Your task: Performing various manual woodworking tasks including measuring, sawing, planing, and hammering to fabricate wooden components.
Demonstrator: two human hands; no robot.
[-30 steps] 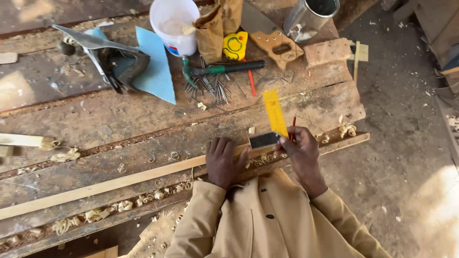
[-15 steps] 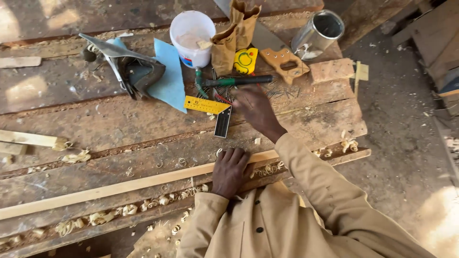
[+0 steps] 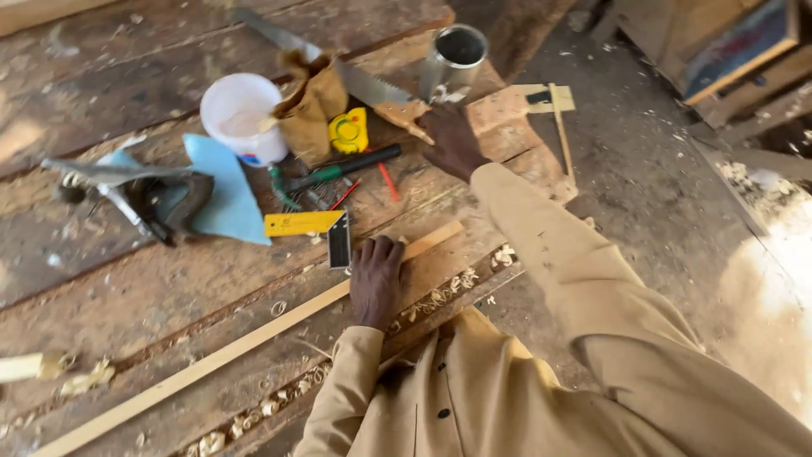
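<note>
We hold the long wooden strip (image 3: 254, 343) down on the workbench (image 3: 127, 288) with our left hand (image 3: 376, 279), palm flat and fingers spread near its upper end. Our right hand (image 3: 448, 135) reaches across to the handsaw's wooden handle (image 3: 404, 114), fingers closing over it, though we cannot tell if the grasp is firm. The yellow try square (image 3: 309, 224) lies just beside the strip. This looks like the fetching of the saw; next comes a sure hold and a clean lift.

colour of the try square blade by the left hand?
Yellow blade, dark stock; head view.
</note>
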